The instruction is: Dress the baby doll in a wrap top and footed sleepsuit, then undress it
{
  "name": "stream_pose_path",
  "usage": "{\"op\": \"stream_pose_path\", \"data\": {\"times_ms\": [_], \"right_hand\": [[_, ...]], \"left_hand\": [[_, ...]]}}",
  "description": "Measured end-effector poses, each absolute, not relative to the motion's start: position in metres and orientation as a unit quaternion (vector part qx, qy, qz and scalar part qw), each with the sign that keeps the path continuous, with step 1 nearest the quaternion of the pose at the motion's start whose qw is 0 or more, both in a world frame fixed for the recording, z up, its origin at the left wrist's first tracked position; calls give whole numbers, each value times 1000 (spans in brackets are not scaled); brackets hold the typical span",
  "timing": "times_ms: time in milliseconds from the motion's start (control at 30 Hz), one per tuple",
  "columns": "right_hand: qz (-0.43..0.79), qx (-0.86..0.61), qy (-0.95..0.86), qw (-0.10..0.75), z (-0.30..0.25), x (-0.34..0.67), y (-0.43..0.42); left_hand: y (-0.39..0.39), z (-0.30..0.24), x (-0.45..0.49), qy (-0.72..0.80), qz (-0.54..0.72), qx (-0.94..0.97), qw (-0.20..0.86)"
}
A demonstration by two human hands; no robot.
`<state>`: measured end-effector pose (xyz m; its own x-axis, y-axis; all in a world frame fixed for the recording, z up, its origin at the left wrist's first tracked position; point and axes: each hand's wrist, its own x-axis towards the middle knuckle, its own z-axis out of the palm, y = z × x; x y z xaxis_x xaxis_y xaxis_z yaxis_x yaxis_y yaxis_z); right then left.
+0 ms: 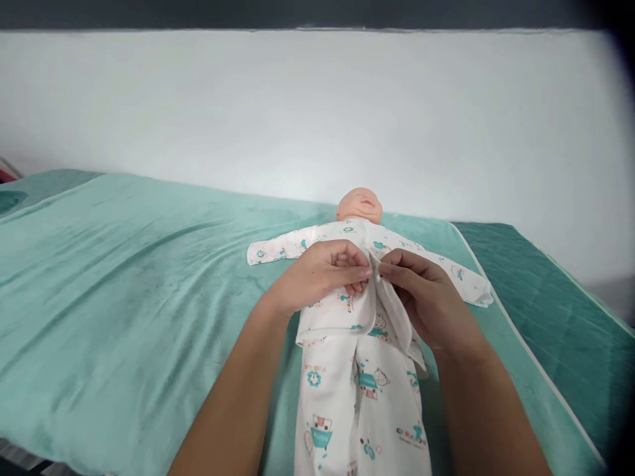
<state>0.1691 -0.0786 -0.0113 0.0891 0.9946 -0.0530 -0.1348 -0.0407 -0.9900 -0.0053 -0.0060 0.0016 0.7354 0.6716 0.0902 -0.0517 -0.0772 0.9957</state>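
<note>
A baby doll (359,204) lies on its back, dressed in a white printed baby jacket (337,319) and matching trousers (327,396). Over the doll's chest, my left hand (330,268) pinches one front edge of the jacket between thumb and fingers. Close beside it, my right hand (426,291) pinches the opposite front edge and holds it slightly raised. Below my hands the jacket's front flaps hang apart, with the right flap folded back. Any fastener between my fingertips is too small to make out. Both sleeves stretch out sideways.
A light green blanket (149,297) with soft wrinkles lies under the doll. Darker green quilted bedding (555,311) shows along the right side. Behind the bed stands a white wall (248,112).
</note>
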Motion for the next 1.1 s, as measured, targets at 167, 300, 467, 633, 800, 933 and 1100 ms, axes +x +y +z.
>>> {"op": "stream_pose_path", "data": {"times_ms": [167, 300, 467, 633, 800, 933, 1100], "right_hand": [[487, -525, -460, 525, -9, 163, -80], [483, -527, -466, 522, -6, 159, -81], [478, -533, -460, 526, -5, 157, -80], [504, -509, -450, 533, -7, 158, -79], [491, -517, -454, 534, -8, 158, -78], [475, -530, -459, 532, -8, 155, -79], [471, -538, -455, 531, -9, 153, -79]], "left_hand": [[-4, 2, -8, 235, 276, 664, 655], [-4, 0, -9, 235, 277, 659, 659], [-4, 0, -9, 226, 275, 655, 666], [-3, -1, -8, 238, 277, 660, 656], [-4, 1, -10, 257, 270, 670, 642], [-5, 4, -12, 268, 252, 685, 628], [-5, 4, -12, 280, 241, 707, 603]]}}
